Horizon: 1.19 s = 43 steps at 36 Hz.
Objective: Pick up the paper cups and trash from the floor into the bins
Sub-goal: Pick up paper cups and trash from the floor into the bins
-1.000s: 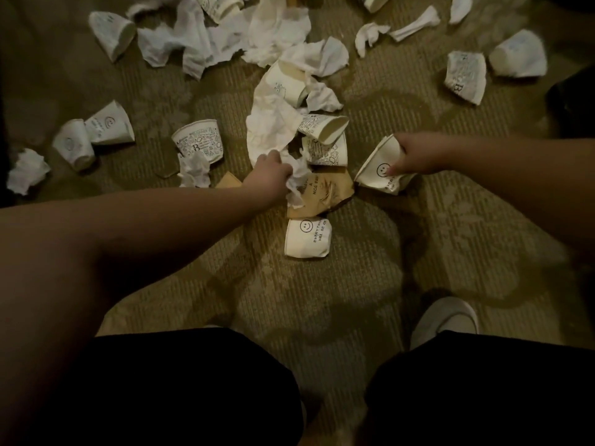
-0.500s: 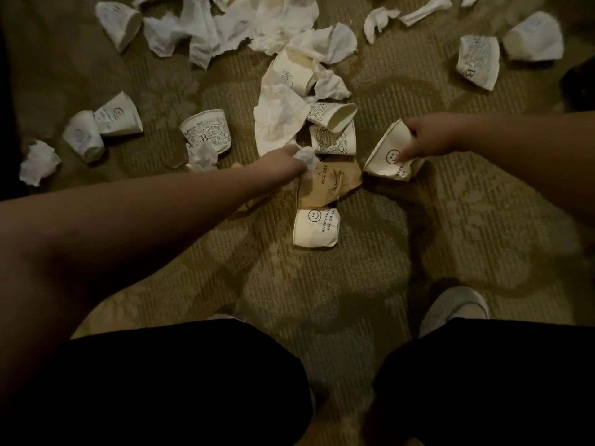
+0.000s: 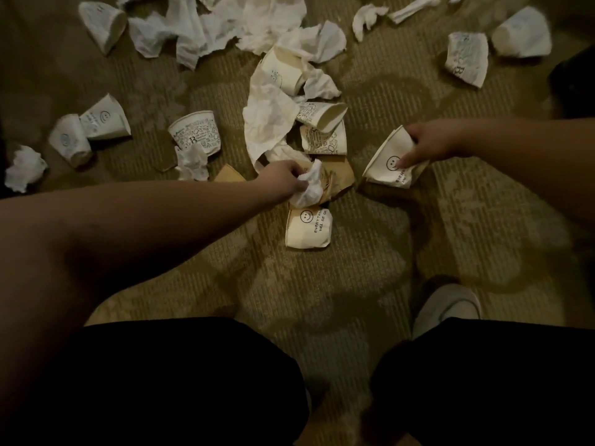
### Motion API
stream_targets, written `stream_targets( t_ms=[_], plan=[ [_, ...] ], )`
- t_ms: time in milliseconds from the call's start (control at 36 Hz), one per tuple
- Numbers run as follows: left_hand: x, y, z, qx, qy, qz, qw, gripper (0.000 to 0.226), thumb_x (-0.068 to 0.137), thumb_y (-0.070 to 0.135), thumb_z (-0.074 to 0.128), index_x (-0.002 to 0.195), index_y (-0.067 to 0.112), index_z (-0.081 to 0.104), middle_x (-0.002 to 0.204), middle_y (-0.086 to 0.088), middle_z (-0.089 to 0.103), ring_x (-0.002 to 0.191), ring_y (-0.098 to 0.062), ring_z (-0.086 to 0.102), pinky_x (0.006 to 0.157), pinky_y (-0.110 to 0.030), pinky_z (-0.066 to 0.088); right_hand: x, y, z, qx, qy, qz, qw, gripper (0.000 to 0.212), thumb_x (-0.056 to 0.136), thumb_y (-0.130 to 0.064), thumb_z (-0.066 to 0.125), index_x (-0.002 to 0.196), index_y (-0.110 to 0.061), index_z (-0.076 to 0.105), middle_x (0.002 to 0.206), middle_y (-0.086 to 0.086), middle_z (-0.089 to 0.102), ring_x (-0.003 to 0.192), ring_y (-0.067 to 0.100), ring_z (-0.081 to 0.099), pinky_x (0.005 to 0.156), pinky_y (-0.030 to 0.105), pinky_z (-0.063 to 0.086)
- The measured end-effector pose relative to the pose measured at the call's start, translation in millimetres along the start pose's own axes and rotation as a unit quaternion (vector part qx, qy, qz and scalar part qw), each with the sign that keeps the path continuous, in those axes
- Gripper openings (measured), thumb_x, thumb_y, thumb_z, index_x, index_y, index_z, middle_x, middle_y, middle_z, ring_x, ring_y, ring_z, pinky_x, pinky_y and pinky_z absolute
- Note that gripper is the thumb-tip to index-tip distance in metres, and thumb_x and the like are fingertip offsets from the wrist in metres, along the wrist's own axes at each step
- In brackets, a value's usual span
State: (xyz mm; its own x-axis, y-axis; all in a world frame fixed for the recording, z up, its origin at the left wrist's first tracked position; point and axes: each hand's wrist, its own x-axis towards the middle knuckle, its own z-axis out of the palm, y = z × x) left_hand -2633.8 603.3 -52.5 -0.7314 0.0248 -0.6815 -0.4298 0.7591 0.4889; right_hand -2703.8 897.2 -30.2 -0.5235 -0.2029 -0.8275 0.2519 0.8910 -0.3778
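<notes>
Left hand clutching tissue wad — right hand pinching smiley cup

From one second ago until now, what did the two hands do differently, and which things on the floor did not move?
The left hand was closed on the edge of the big white paper; now it grips a small crumpled tissue, lifted just above the flattened smiley cup. The right hand keeps holding the same smiley cup at its rim. The other cups and papers on the carpet stayed in place.
</notes>
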Motion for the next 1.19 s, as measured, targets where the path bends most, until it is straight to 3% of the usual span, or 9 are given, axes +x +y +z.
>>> stream_targets(
  t_ms=[167,333,472,583,750,833,944,1111,1195],
  plan=[
    [10.1,0.1,10.1,0.076,0.047,0.001,0.996,0.011,0.089,0.015,0.061,0.099,0.018,0.062,0.127,-0.009,0.044,0.104,-0.023,0.051,0.086,-0.031,0.05,1.7,6.5,1.3,0.0,0.007,-0.002,1.0,0.047,0.083,-0.022,0.079,0.125,-0.023,0.058,0.111,-0.001,0.066,0.098,0.018,0.062,0.089,0.035,0.049],
    [16.6,3.2,14.6,0.072,0.062,-0.045,0.994,0.035,0.091,0.017,0.063,0.122,0.007,0.049,0.126,-0.013,0.053,0.104,-0.024,0.056,0.075,-0.031,0.046,0.8,12.4,2.7,-0.011,0.02,0.003,1.0,0.051,0.082,-0.027,0.081,0.127,-0.022,0.058,0.114,0.0,0.066,0.104,0.022,0.063,0.094,0.037,0.049],
    [13.6,4.1,9.9,0.003,0.058,-0.101,0.993,0.061,0.094,0.021,0.062,0.143,0.002,0.03,0.133,-0.012,0.053,0.112,-0.023,0.056,0.095,-0.037,0.051,-0.3,11.0,1.3,0.009,0.005,-0.006,1.0,0.044,0.082,-0.023,0.08,0.121,-0.025,0.059,0.111,0.0,0.069,0.102,0.021,0.066,0.093,0.04,0.053],
    [10.3,-0.3,2.7,0.015,0.028,-0.097,0.995,0.036,0.088,0.02,0.069,0.117,0.0,0.06,0.111,-0.013,0.066,0.097,-0.024,0.065,0.081,-0.036,0.058,-1.4,8.9,-1.3,0.001,-0.006,0.006,1.0,0.049,0.082,-0.024,0.08,0.125,-0.024,0.058,0.114,0.0,0.068,0.104,0.021,0.065,0.097,0.043,0.052],
    [3.2,0.2,-14.1,-0.049,-0.005,-0.061,0.997,0.037,0.086,0.02,0.074,0.12,0.009,0.064,0.105,-0.005,0.065,0.089,-0.015,0.063,0.063,-0.022,0.049,-2.7,3.4,-4.0,0.026,-0.021,0.015,0.999,0.048,0.084,-0.018,0.077,0.128,-0.02,0.056,0.113,0.002,0.067,0.098,0.018,0.065,0.081,0.034,0.052],
    [-1.0,-0.2,-30.8,-0.11,-0.048,-0.076,0.99,0.042,0.087,0.016,0.073,0.127,0.015,0.061,0.11,-0.007,0.067,0.094,-0.019,0.067,0.08,-0.032,0.059,-1.1,-1.6,-5.5,0.038,-0.037,0.02,0.998,0.049,0.084,-0.017,0.077,0.128,-0.021,0.055,0.116,0.002,0.067,0.1,0.019,0.065,0.077,0.033,0.053],
    [-9.8,-8.0,-46.3,-0.144,-0.124,-0.106,0.976,0.047,0.09,0.01,0.067,0.134,0.011,0.054,0.119,-0.01,0.066,0.109,-0.026,0.065,0.099,-0.044,0.053,0.5,-10.7,-3.3,0.064,-0.069,0.016,0.995,0.038,0.086,-0.013,0.073,0.119,-0.025,0.058,0.112,0.0,0.07,0.101,0.018,0.066,0.076,0.033,0.052],
    [-25.2,-35.8,-13.7,-0.047,-0.161,-0.132,0.977,0.043,0.081,0.016,0.074,0.123,0.016,0.065,0.116,-0.008,0.068,0.107,-0.027,0.064,0.099,-0.048,0.052,0.4,-29.9,5.4,0.047,-0.091,0.002,0.995,0.034,0.088,-0.009,0.071,0.114,-0.025,0.057,0.105,-0.004,0.069,0.098,0.014,0.064,0.08,0.031,0.051],
    [-32.1,-37.6,8.1,-0.041,-0.161,-0.136,0.977,0.046,0.082,0.016,0.075,0.126,0.019,0.063,0.118,-0.007,0.066,0.108,-0.026,0.063,0.098,-0.045,0.053,5.9,-32.8,7.6,0.032,-0.094,-0.004,0.995,0.032,0.087,-0.008,0.072,0.108,-0.027,0.059,0.109,-0.002,0.069,0.104,0.018,0.064,0.096,0.04,0.05]
  ],
)
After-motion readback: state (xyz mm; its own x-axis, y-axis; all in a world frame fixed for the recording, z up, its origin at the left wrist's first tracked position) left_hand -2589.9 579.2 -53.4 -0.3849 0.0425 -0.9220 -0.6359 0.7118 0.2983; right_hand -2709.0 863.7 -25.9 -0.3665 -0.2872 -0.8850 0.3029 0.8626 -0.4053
